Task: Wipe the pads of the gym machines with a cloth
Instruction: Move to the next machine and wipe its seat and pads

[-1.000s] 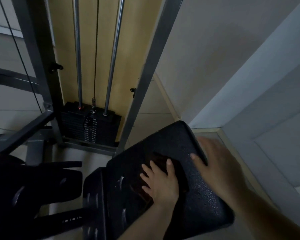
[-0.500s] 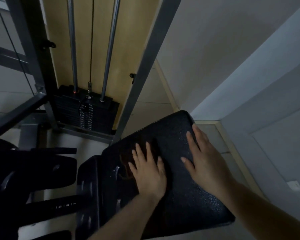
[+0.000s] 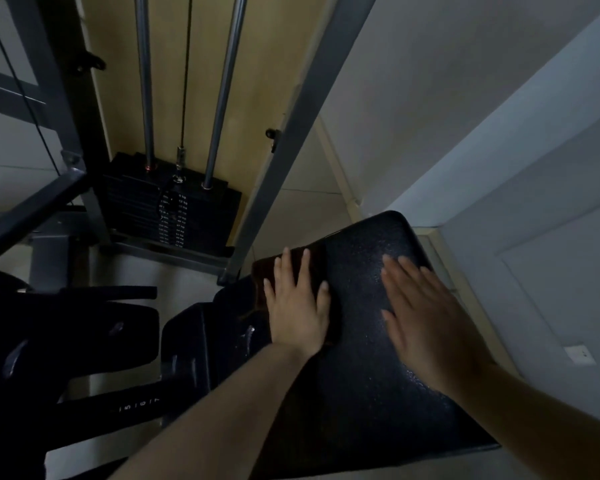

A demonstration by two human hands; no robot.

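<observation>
A black textured seat pad [image 3: 361, 368] of a gym machine fills the lower middle of the head view. A dark brown cloth [image 3: 314, 263] lies on the pad's far left part. My left hand [image 3: 297, 306] presses flat on the cloth with straight, spread fingers and covers most of it. On the bare pad to the right, my right hand [image 3: 426, 320] rests flat with its fingers straight. It touches no cloth.
A grey steel frame post [image 3: 291, 140] rises just beyond the pad. Behind it are the black weight stack [image 3: 174, 209] and two chrome guide rods [image 3: 222, 95]. Another dark pad [image 3: 94, 337] sits at the lower left. A white wall [image 3: 499, 116] closes the right side.
My left hand has pushed the cloth away from me toward the pad's far left corner. My right hand has come down from above the right edge to lie flat on the pad.
</observation>
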